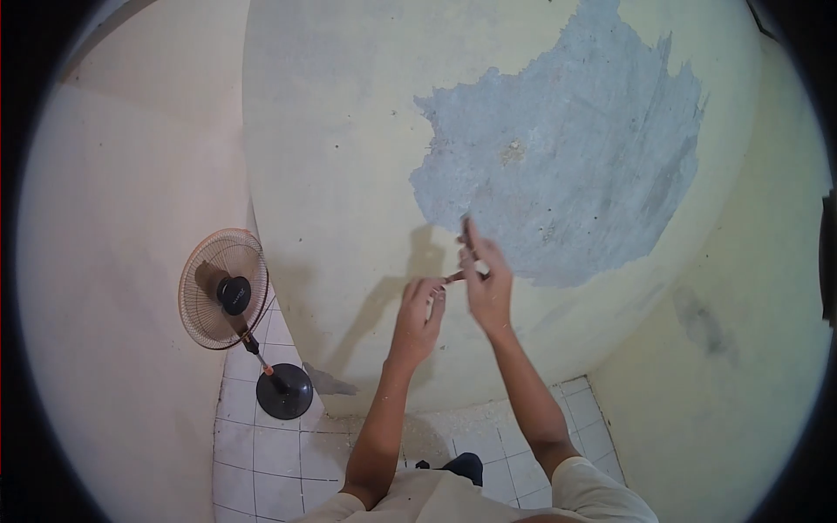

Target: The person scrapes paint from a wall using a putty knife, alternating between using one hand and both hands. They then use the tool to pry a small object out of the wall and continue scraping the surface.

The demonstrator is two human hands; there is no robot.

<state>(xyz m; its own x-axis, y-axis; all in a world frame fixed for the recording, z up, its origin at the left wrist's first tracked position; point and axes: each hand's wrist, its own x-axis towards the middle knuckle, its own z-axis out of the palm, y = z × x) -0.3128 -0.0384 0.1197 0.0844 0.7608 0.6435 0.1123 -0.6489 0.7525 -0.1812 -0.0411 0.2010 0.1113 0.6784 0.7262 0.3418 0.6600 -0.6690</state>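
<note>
In the head view my left hand (420,315) is closed, its fingertips pinching a thin reddish-brown piece (455,277) that reaches across toward my right palm. My right hand (488,292) is closed too, around a narrow dark brown object (469,228) that sticks up past the fingers; its kind I cannot tell. Both hands are raised in front of a pale yellow wall (331,192). Just above them begins a large grey patch (567,166) with ragged edges, where the paint is gone.
A fan (224,289) with an orange-rimmed cage stands at the left on a round black base (284,391). White floor tiles (279,453) lie below, with pale flakes near the wall's foot. Side walls (131,261) close in on both sides.
</note>
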